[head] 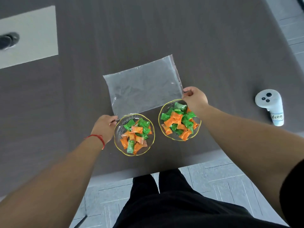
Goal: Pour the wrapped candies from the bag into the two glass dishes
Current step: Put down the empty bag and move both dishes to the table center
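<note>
A clear zip bag (143, 86) lies flat on the dark table with nothing visible inside it. My left hand (103, 125) pinches its near left corner. My right hand (195, 98) pinches its near right corner by the zip strip. Two gold-rimmed glass dishes stand just in front of the bag. The left dish (119, 129) holds several green and orange wrapped candies (136, 134). The right dish (162, 116) holds a similar pile of candies (178, 120), and my right hand hangs over its far rim.
A white hand controller (269, 106) with a label lies at the right of the table. A pale rectangular panel (32, 35) with a dark knob sits at the far left. The table's near edge (148, 171) runs just behind the dishes, with my legs and tiled floor below.
</note>
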`<action>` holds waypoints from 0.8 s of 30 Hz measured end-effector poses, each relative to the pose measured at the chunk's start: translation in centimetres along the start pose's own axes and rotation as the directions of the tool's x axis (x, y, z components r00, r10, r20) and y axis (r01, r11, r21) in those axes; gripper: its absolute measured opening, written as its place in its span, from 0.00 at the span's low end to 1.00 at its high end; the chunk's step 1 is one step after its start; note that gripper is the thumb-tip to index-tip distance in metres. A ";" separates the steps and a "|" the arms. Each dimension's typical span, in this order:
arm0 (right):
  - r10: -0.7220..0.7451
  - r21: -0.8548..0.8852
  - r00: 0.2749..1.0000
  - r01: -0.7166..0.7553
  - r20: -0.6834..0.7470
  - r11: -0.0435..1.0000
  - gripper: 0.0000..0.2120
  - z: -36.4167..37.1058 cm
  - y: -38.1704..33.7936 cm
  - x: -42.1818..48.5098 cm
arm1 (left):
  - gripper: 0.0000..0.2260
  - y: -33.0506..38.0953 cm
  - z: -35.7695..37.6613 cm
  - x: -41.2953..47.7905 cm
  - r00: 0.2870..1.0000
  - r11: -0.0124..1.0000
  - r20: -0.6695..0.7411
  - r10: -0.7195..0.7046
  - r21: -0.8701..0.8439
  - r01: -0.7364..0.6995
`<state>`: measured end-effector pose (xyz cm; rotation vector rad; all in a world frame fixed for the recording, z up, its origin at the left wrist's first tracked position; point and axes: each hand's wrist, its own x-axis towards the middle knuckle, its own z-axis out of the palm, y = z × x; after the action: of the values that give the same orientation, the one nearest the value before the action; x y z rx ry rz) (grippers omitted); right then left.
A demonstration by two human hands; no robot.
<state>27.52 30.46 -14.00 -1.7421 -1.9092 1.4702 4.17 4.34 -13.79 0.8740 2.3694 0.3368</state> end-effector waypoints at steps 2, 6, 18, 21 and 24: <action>0.003 -0.016 1.000 -0.003 0.007 1.000 0.12 -0.1 0.3 -0.1 | 0.13 -0.4 0.3 -0.3 1.000 1.000 -0.010 -0.005 -0.013 0.005; -0.002 -0.065 1.000 0.003 0.016 0.998 0.13 -0.3 1.0 -0.5 | 0.13 -0.4 0.6 -1.7 0.986 0.968 -0.021 -0.167 -0.192 0.160; -0.117 -0.589 0.962 0.246 0.248 0.770 0.15 -2.7 3.8 -2.3 | 0.11 1.3 3.0 -5.6 0.937 0.914 0.102 -0.333 -0.209 0.348; -0.108 -0.587 0.949 0.271 0.298 0.763 0.14 -2.9 3.7 -2.6 | 0.11 1.9 2.8 -5.6 0.929 0.894 0.115 -0.352 -0.253 0.370; -0.134 -0.558 0.939 0.298 0.316 0.774 0.14 -2.9 3.4 -3.2 | 0.11 1.6 2.6 -5.4 0.937 0.899 0.111 -0.331 -0.264 0.349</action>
<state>32.74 28.83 -13.50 -1.4873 -2.8549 1.1145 9.84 2.08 -12.81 0.3239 2.2871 0.4780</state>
